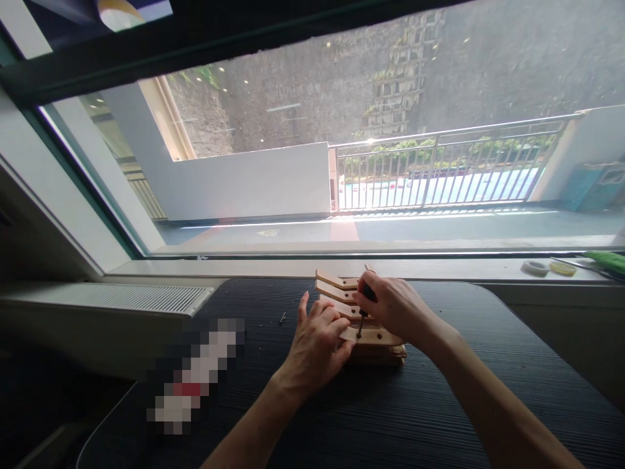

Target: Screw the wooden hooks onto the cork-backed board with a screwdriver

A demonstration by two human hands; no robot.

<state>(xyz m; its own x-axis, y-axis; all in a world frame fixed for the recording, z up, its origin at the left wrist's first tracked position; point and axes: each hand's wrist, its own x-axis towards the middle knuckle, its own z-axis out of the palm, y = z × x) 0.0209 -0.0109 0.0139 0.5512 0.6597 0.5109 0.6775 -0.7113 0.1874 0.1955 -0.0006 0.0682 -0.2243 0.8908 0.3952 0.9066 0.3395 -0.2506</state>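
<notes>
A small assembly of light wooden slats (pixel 342 292) lies on a dark wood-grain table (pixel 390 417), near its far edge by a window. My left hand (pixel 317 342) rests on the left side of the slats, fingers curled and pressing them down. My right hand (pixel 393 309) is closed round the black handle of a small screwdriver (pixel 362 314). The screwdriver stands upright with its tip on the nearest slat (pixel 378 337).
A loose screw (pixel 282 318) lies on the table left of my left hand. A blurred object (pixel 195 378) lies at the table's left. Tape rolls (pixel 536 267) and a green item (pixel 608 260) sit on the window sill at right. A vent grille (pixel 141 298) runs along the left.
</notes>
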